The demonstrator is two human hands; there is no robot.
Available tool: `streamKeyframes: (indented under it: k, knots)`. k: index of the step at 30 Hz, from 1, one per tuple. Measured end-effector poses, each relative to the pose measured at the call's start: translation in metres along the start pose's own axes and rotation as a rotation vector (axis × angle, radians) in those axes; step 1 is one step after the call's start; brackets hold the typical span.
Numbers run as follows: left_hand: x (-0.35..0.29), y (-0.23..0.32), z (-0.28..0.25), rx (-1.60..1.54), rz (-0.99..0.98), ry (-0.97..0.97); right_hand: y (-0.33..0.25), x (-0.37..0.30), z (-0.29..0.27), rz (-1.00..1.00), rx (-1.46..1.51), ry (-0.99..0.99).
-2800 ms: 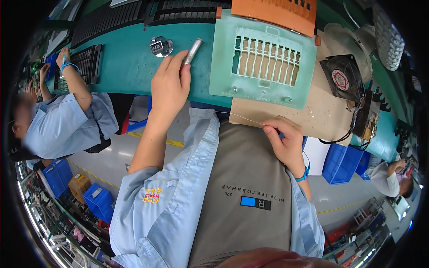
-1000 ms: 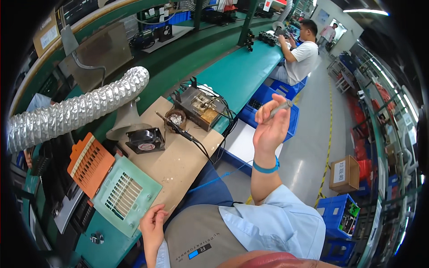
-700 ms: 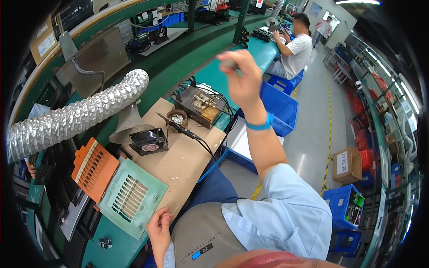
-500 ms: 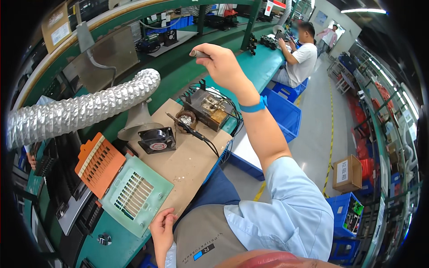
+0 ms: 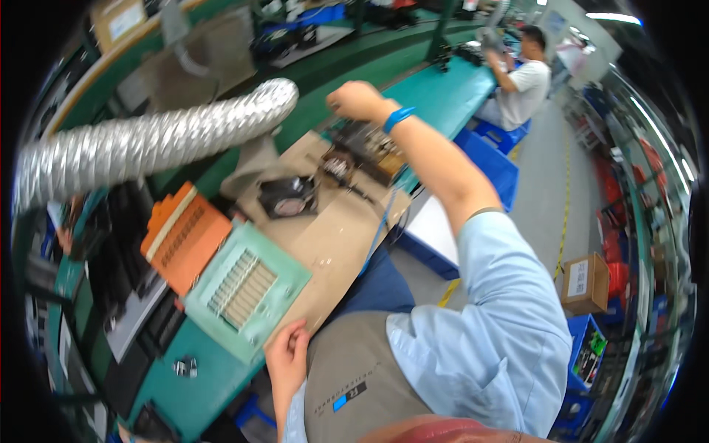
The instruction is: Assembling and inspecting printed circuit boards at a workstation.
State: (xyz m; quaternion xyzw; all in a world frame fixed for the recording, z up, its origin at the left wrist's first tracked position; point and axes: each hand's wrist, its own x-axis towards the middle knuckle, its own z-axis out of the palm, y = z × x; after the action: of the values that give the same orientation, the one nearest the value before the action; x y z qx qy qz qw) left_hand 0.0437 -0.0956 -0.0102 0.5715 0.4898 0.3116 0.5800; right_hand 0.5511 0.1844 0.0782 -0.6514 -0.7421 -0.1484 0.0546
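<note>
My right hand (image 5: 358,101) is raised above the far end of the bench, its fingers curled. Motion blurs it, and whatever it may hold is hidden. Just below it stand a metal-topped box (image 5: 385,161) and a round brown bowl (image 5: 337,167) with silvery stuff inside. My left hand (image 5: 288,351) rests, fingers curled, at the near edge of the brown board (image 5: 325,247); I cannot see inside its grip. Beside it lies a green slotted fixture (image 5: 292,277), its orange lid (image 5: 173,262) folded back. A black square fan (image 5: 286,198) sits on the board.
A silver foil duct (image 5: 155,140) crosses the left side, ending in a grey hood (image 5: 255,166). Blue bins (image 5: 484,170) stand right of the bench. A co-worker (image 5: 523,81) sits farther along. Small metal parts (image 5: 186,365) lie on the green bench top (image 5: 159,391).
The view has shifted, so the bench appears farther right. My right hand has lowered toward the metal-topped box; the grey stub-like thing earlier at its fingertips no longer shows. My left hand remains by the fixture.
</note>
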Motion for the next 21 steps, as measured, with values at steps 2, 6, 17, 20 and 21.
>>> streamKeyframes:
  k: [2,6,17,20,21]
  knots:
    - [0.005,0.013,0.003,0.088,0.095,-0.093,0.026,-0.009,0.009,0.016,0.0,-0.026]
    - [0.0,-0.003,-0.001,0.081,0.071,-0.036,0.025,-0.002,0.032,-0.072,0.0,-0.001]
    - [-0.001,-0.005,-0.004,0.104,0.071,-0.037,0.012,-0.009,0.028,-0.199,-0.001,-0.006]
    - [0.002,-0.004,-0.002,0.107,0.066,-0.044,0.011,-0.012,0.02,-0.164,0.007,-0.055]
    - [0.003,-0.003,-0.002,0.109,0.064,-0.049,0.011,-0.013,0.017,-0.145,0.011,-0.08]
